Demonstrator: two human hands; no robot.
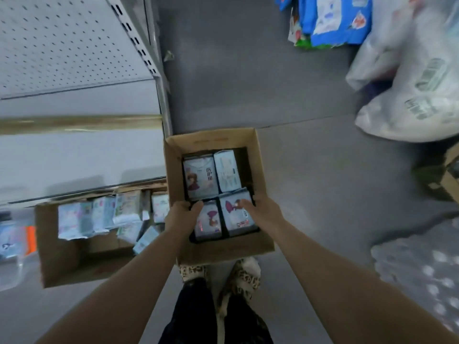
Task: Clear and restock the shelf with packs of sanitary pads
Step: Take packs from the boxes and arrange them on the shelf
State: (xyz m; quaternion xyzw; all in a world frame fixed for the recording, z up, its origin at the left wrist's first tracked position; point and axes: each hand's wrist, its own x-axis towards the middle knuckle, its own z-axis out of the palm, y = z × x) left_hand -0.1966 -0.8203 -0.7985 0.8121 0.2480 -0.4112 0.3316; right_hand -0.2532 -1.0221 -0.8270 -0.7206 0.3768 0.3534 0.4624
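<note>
An open cardboard box (258,157) stands on the grey floor in front of my feet, holding several pale blue packs of sanitary pads. My left hand (182,214) reaches into it and curls around the near left pack (208,224). My right hand (263,212) grips the near right pack (234,214), fingers over its top edge. Two more packs (201,175) lie at the far side of the box. The white shelf (74,155) on the left is bare.
A second cardboard box (57,254) with several loose pad packs sits at the shelf's foot on the left. Blue packages (335,18) and white plastic bags (409,90) lie on the floor to the right. A wrapped bundle (422,269) is at lower right.
</note>
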